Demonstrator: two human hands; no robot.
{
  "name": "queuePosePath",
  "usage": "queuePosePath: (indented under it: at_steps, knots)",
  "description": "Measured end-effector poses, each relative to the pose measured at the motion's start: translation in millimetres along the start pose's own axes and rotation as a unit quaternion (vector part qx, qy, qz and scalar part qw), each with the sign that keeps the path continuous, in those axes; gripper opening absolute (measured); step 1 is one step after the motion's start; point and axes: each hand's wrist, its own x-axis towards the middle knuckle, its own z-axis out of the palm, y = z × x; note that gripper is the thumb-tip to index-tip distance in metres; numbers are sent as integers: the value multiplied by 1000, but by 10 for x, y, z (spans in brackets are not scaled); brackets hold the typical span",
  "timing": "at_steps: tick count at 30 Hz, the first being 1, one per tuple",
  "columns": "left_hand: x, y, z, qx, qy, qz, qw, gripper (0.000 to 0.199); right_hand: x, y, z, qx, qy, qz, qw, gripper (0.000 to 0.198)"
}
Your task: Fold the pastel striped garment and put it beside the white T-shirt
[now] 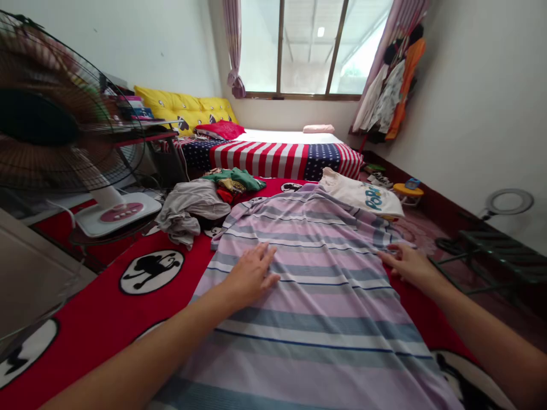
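Daylight enters through a wide window [311, 68] with dark frames, flanked by a tied mauve left curtain [233, 40] and a right curtain [391, 42]. Below it stands a bed [260, 158] draped in stars and stripes. The walls [478, 97] are pale, with a dark red band low on the right above a pinkish floor [421, 226]. At right, in shadow, is perhaps a slatted metal rack [508, 250].

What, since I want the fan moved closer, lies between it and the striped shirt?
In the head view, a crumpled gray garment lies on the red cloth between the fan base and the striped shirt.
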Motion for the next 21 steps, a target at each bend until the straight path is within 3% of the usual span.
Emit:
queuePosePath:
  at_steps: [3,6,10,14,16,18,21]
  knots:
    - [40,21,271,33,12,-2,999,63,223,-11,126,-12,-6,-4,1000,38]
    - [-21,-12,343,30,46,10,998,63,315,77,211,-40,14,-16,999,26]
    - [-89,-43,347,15,74,27,997,72,355,298,114,-43,63,40,996,26]
    - [-80,-36,365,14,61,26,998,73,361,349,-38,-94,38,53,993,23]
    - [-67,-29,369,19,45,21,999,72,368,198,-76,-140,42,38,988,22]
    - [-59,-25,362,23,34,19,999,69,362,-91,-70,-160,65,-8,985,36]
    - [-57,-24,342,26,31,17,999,65,268,-723,45,-130,65,-150,978,49]
